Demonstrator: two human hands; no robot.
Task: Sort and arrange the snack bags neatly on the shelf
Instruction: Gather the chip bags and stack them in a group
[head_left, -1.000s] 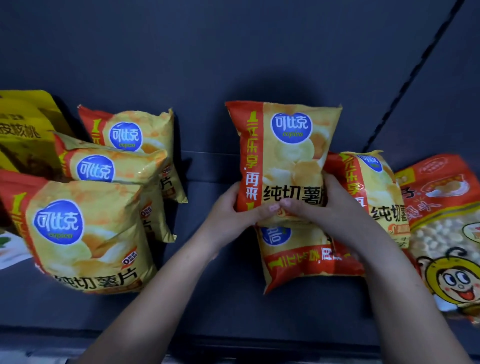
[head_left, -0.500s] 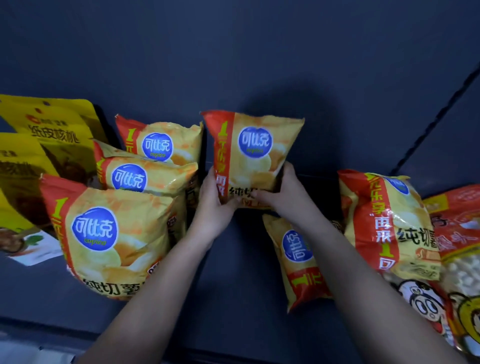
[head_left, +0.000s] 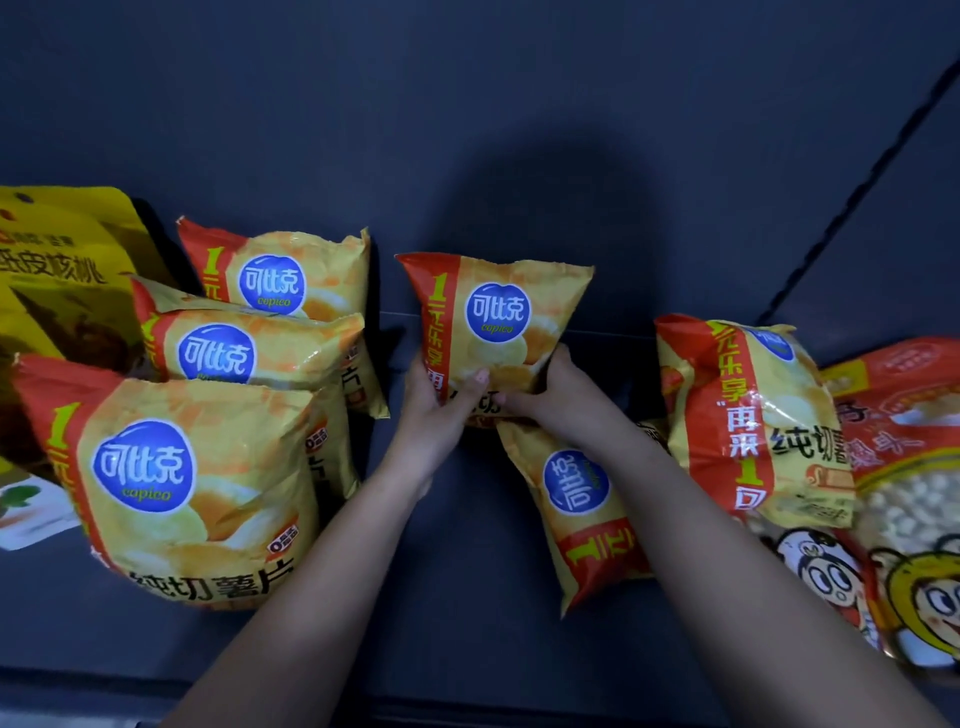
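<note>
An upright yellow-and-red chip bag (head_left: 498, 317) with a blue round logo stands at the back of the dark shelf (head_left: 467, 597). My left hand (head_left: 441, 410) grips its lower left corner, and my right hand (head_left: 550, 400) grips its lower right. To its left, three matching chip bags stand one in front of another: the back one (head_left: 280, 280), the middle one (head_left: 244, 353), the front one (head_left: 171, 478). Another chip bag (head_left: 576, 499) lies flat under my right forearm. One more chip bag (head_left: 753, 415) leans at the right.
Yellow walnut bags (head_left: 62, 270) stand at the far left. Red and white bags with cartoon faces (head_left: 904, 493) lie at the far right, partly under the leaning chip bag. The shelf's front edge (head_left: 467, 701) runs along the bottom. A dark back wall rises behind.
Both hands carried the held chip bag leftward and back, from above the flat bag toward the row of three. Since half a second ago it has barely shifted.
</note>
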